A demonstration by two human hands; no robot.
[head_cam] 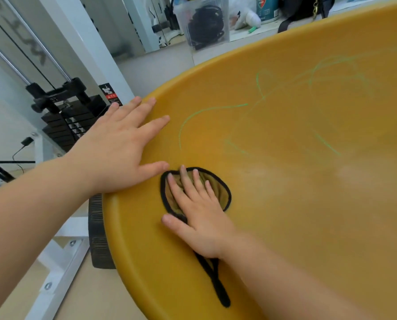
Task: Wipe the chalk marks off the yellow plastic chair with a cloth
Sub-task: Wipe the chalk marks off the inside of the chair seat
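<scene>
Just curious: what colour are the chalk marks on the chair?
Green chalk marks, clearest in the head view.

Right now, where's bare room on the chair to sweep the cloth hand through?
Free: the broad bare chair surface right of the right hand, below the green chalk marks; also the strip between the cloth and its black loop and the chair's rim. Crowded: farther up that rim, where the left hand lies flat, its thumb almost meeting the cloth.

Smooth matt plastic chair (285, 204), soft black-edged cloth (218, 188)
</scene>
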